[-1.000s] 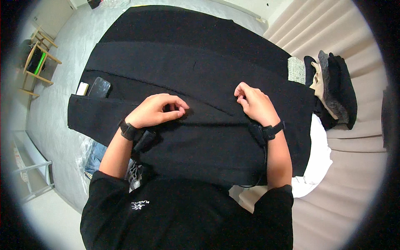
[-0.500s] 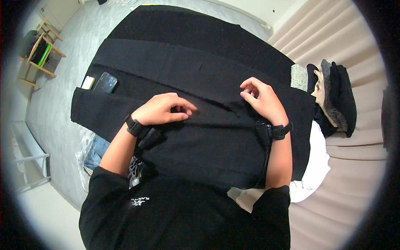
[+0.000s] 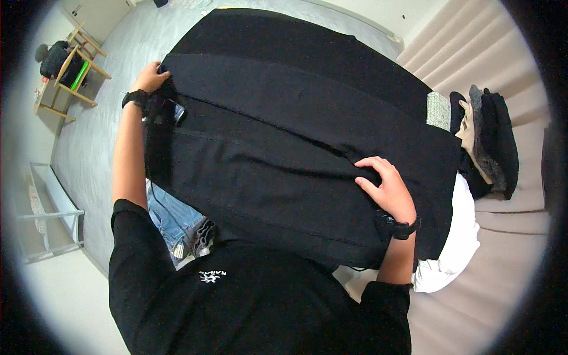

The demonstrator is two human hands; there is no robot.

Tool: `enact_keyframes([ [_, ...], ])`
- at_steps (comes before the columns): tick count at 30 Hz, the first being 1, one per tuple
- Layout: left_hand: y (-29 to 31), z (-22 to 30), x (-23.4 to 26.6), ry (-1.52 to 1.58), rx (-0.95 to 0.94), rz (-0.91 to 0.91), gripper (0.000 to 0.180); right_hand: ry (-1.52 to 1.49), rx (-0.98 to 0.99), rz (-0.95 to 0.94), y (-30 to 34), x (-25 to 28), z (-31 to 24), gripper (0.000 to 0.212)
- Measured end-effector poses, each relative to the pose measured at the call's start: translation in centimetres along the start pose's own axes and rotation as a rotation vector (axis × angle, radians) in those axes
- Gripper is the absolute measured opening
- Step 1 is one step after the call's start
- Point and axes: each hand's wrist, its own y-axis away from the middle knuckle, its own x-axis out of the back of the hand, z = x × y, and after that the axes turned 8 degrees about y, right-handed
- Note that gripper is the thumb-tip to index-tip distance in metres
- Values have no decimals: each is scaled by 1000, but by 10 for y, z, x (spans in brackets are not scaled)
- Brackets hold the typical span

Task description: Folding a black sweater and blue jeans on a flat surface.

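Black trousers [image 3: 266, 160] lie spread across a black surface, the two legs pointing left with a narrow gap between them. At the far left, my left hand [image 3: 151, 78] is closed on the end corner of the farther leg, its thumb and fingers at the edge. My right hand [image 3: 387, 186] rests on the cloth near where the legs meet, fingers apart and slightly curved. A dark phone [image 3: 176, 111] lies in the gap near my left wrist, partly shaded. Both wrists carry black bands.
Folded clothes [image 3: 488, 142] stand at the right, beside a pale knitted piece [image 3: 438, 110] and white cloth [image 3: 464, 228]. Blue jeans [image 3: 171, 216] lie at the near left. Beige curtain [image 3: 503, 260] hangs at the right; a wooden chair [image 3: 77, 77] stands far left.
My left hand has moved far left to the end of the farther trouser leg and closed on it. My right hand has come slightly nearer, fingers opening onto the cloth.
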Motion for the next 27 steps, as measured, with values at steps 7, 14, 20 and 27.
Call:
enact_keyframes([
  [7,-41,-51,-2,129,54,-94,37,76,40,51,19,-12,1,28],
  [14,-84,-32,21,235,-158,201,35,194,-1,36,35,-13,-16,31],
  [20,-87,-1,15,119,-135,321,35,251,-49,26,45,-15,-23,35],
  [27,-28,52,23,47,-357,-139,40,219,-17,27,49,-12,-25,34],
])
